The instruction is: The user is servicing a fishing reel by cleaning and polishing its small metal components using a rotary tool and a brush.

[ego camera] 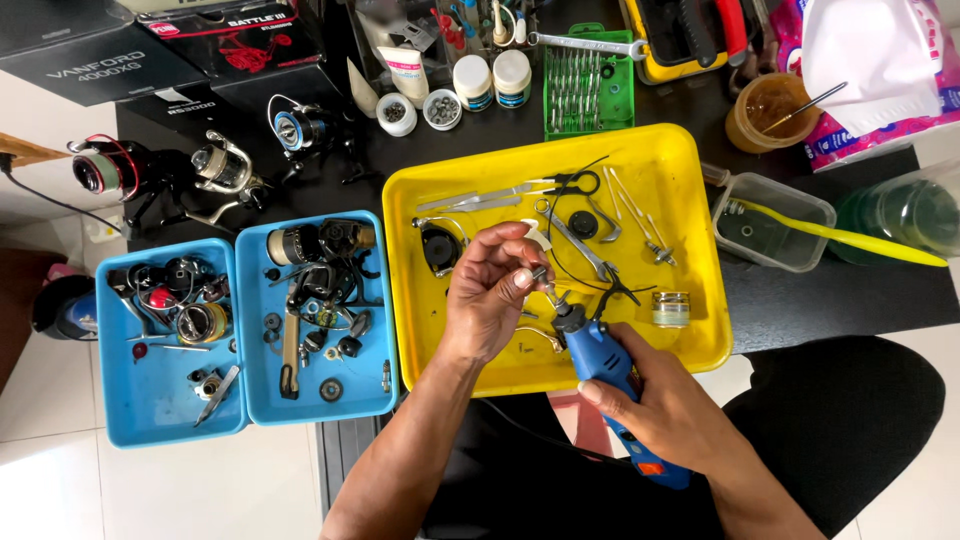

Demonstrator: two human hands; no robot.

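My left hand (488, 296) is closed around a small metal part (538, 273), held above the front of a yellow tray (690, 180). My right hand (665, 405) grips a blue rotary tool (598, 358), with its tip pointing up at that small part. In the yellow tray lie tweezers, scissors, a black reel piece (440, 248), thin metal rods and a small spool (671, 309).
Two blue trays (150, 400) (370, 395) at the left hold fishing reel parts. Fishing reels (215, 168), dark boxes, small jars, a green bit rack (590, 90), an amber cup (768, 108), a clear box with a yellow brush (770, 222) and a green bottle stand around.
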